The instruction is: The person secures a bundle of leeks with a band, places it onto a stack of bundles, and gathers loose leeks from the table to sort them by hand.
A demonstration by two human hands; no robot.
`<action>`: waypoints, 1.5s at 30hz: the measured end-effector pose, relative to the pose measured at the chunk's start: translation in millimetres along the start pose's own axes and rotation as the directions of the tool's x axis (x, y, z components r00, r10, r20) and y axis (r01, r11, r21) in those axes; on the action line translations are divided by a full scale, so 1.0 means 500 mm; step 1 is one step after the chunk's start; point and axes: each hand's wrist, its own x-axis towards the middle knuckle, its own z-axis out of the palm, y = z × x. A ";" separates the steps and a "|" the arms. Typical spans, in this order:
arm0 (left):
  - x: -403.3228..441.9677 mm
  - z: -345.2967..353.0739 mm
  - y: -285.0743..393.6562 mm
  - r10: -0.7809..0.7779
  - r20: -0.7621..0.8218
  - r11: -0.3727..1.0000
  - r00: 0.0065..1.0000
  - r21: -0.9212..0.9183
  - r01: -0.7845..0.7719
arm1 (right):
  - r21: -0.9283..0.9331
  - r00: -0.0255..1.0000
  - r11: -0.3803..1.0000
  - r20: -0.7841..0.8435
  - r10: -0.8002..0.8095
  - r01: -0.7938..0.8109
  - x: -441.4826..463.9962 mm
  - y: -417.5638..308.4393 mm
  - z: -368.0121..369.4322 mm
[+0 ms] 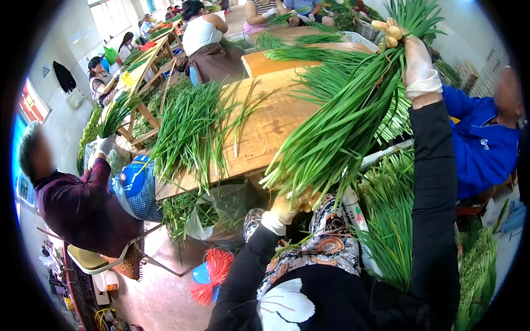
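Observation:
A large bunch of long green stalks [337, 118] hangs slantwise over the right part of the wooden table [265, 121]. My right hand [411, 60], in a pale glove, is closed round its upper right end, where pale yellowish glove fingertips show against the leaves. At the bunch's lower end, above my lap, is my left hand [292, 207], also gloved; its fingers are curled against the pale stalk ends. A loose pile of green stalks [190, 127] lies on the table's left part, with a few single stalks beside it.
Left of the table sits a person in a dark red top [83, 204]; another in a blue jacket [480, 138] is at the right. More stalks [386, 215] stand beside my right leg. Red strings [212, 276] hang over a blue stool near the floor. Several people work behind.

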 end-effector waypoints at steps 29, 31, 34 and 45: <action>-0.031 0.028 0.106 -0.067 -0.006 0.854 0.998 -0.517 0.054 | 0.123 0.999 0.992 0.018 -0.042 0.040 0.027 -0.030 -0.029; -0.045 -0.023 0.087 -0.006 -0.128 0.912 0.992 -0.408 -0.047 | 0.039 0.994 0.993 -0.016 -0.109 0.110 0.005 -0.039 0.003; -0.084 -0.213 -0.054 -0.245 -0.359 0.914 0.901 0.224 0.338 | -0.094 0.976 0.975 -0.069 -0.208 0.201 -0.010 -0.046 0.022; -0.015 0.000 0.174 -0.193 -0.146 0.742 0.970 0.626 0.242 | -0.206 0.969 0.957 -0.092 -0.228 0.205 -0.013 0.003 0.038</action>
